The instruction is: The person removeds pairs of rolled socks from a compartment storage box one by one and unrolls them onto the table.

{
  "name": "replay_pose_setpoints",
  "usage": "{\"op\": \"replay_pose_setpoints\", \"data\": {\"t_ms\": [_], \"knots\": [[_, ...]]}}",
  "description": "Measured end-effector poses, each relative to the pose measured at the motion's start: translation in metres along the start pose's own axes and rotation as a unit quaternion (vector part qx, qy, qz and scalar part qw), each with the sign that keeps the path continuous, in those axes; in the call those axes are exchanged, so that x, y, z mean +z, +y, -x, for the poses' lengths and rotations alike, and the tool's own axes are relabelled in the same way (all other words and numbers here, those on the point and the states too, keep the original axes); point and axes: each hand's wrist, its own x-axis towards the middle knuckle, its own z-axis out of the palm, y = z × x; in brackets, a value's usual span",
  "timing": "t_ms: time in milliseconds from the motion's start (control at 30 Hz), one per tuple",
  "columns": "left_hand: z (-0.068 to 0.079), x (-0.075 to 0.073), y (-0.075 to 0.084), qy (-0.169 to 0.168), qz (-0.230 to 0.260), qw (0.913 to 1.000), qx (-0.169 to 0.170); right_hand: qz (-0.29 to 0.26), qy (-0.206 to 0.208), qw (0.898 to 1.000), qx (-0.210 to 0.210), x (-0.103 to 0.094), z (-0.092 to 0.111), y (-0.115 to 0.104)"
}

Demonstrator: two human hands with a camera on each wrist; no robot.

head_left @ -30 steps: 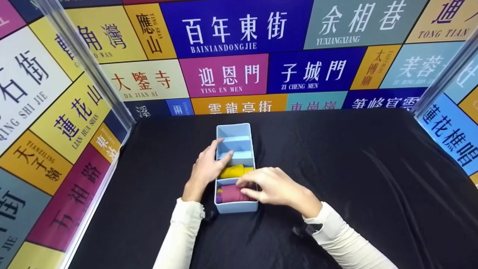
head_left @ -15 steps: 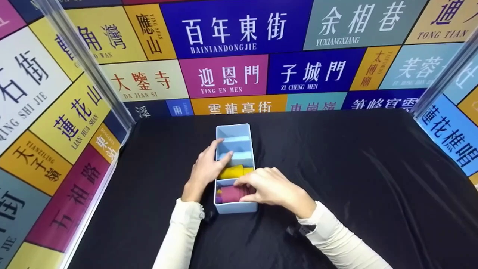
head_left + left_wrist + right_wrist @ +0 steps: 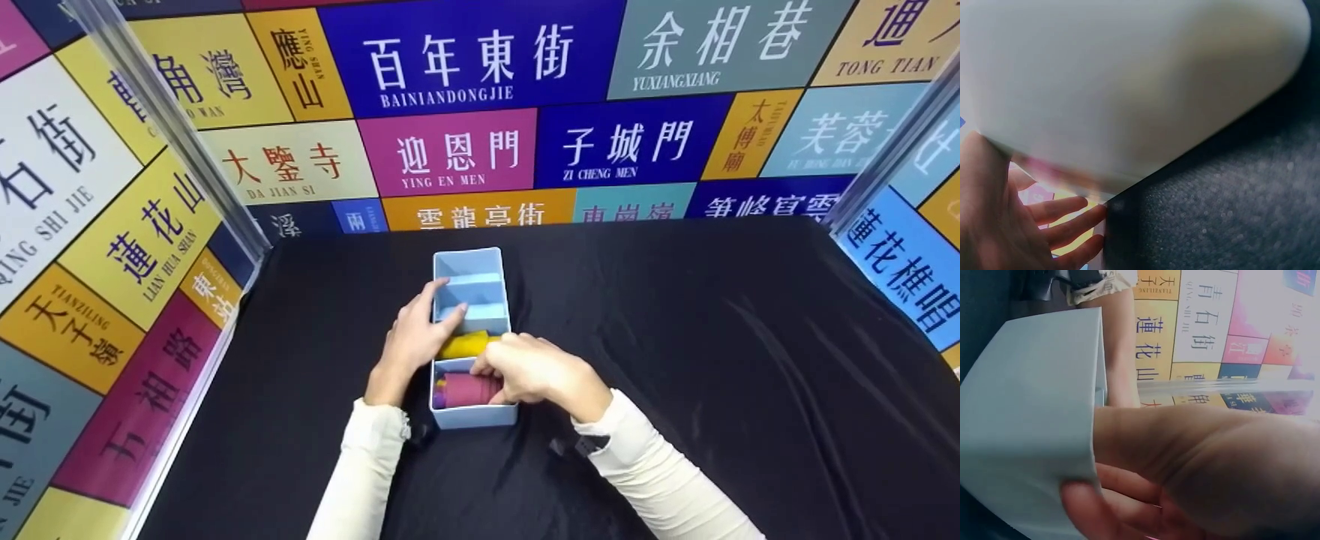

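Observation:
A light-blue divided storage box (image 3: 480, 417) stands lengthwise on the black cloth. Its nearest compartment contains a pink rolled cloth (image 3: 461, 390) with purple and yellow showing at the left end. Folded yellow cloth (image 3: 465, 345) lies one compartment farther back. My left hand (image 3: 412, 330) rests on the box's left rim, with a thumb reaching over the inside; its other fingers look loosely extended in the left wrist view. My right hand (image 3: 540, 367) reaches over the right rim and pinches the right end of the pink roll. In the right wrist view, the box wall hides part of that grip.
The two far compartments (image 3: 472, 289) show bare blue walls and dividers. Black cloth (image 3: 675, 337) covers the table. Panels printed with Chinese characters (image 3: 480, 60) rise behind and at both sides, with clear corner posts (image 3: 180, 120).
My right hand has shifted left and farther into the near compartment, its fingers closing on the pink roll's right end. The left hand and the box have hardly moved.

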Motion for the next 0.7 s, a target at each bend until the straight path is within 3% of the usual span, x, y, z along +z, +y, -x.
{"op": "replay_pose_setpoints", "data": {"t_ms": [133,300,700], "knots": [[0.0005,0.0015,0.0001,0.001,0.002,1.0,0.001,0.015,-0.022,0.999,0.024,-0.0016,-0.0017,-0.0017],[0.0009,0.0029,0.0013,-0.005,0.005,1.0,-0.001,0.04,-0.04,0.998,0.024,-0.002,-0.0004,-0.0018],[0.001,-0.0004,0.0003,-0.001,0.005,1.0,0.004,0.047,0.003,0.999,0.0,0.0073,-0.005,0.0047]]}}
